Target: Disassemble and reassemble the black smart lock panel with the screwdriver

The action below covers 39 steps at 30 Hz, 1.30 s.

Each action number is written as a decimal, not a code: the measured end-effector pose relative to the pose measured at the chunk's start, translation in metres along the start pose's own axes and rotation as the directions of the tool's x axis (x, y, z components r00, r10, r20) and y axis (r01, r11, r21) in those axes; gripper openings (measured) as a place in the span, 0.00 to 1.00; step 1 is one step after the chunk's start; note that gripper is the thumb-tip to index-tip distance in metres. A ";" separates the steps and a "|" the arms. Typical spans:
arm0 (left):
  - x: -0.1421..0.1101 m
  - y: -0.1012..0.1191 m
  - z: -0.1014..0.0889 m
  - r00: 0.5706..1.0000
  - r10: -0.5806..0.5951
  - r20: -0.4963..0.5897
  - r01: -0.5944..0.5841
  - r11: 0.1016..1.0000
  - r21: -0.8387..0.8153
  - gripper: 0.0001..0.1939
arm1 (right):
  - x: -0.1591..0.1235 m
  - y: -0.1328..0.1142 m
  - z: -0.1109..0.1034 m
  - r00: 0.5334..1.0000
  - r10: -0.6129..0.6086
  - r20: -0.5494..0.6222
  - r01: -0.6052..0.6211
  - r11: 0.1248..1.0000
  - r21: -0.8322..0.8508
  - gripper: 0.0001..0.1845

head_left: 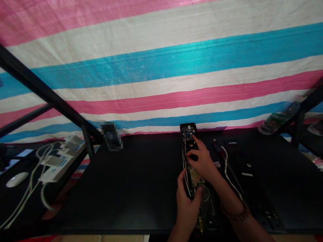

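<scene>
A long, narrow black device housing (192, 126) lies lengthwise on the table, its inside exposed. A blue circuit board (187, 132) fills its far end, and a yellowish board (196, 175) sits nearer the middle. A white wire (183, 159) runs along its left side. My left hand (186, 198) grips the near part of the housing, thumb on the right, fingers on the left. Over the middle is my right hand (202, 160); its index finger reaches to the blue board. Its thumb and another finger pinch together beside the white wire; what lies between them is too small to tell.
Right of the housing lie a loose white cable (226, 164), a dark slender tool-like item (219, 148) and a long black panel (248, 179). A plastic bottle (277, 117) leans at the back right. Power strip (62, 161) and mouse (17, 179) are at left. Striped sheeting (151, 77) hangs behind.
</scene>
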<state>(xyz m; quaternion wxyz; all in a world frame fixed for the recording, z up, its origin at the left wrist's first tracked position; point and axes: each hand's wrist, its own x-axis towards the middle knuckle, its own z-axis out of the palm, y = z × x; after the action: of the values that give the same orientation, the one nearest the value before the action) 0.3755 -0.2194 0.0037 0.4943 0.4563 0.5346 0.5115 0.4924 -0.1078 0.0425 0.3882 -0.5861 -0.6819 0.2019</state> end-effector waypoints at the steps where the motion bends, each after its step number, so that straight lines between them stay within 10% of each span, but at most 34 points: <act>1: 0.000 0.000 0.000 1.000 0.001 0.004 -0.001 1.000 0.001 0.33 | 0.000 0.001 0.000 1.000 -0.005 -0.001 0.005 1.000 0.002 0.06; 39: 0.000 0.008 0.000 1.000 0.003 -0.003 -0.003 1.000 -0.008 0.33 | 0.000 0.000 -0.002 0.999 -0.037 0.018 0.037 0.999 -0.031 0.03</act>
<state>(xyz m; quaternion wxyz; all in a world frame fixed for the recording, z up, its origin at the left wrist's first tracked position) 0.3757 -0.2188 0.0113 0.4948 0.4543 0.5324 0.5151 0.4943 -0.1078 0.0440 0.3767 -0.5776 -0.6991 0.1891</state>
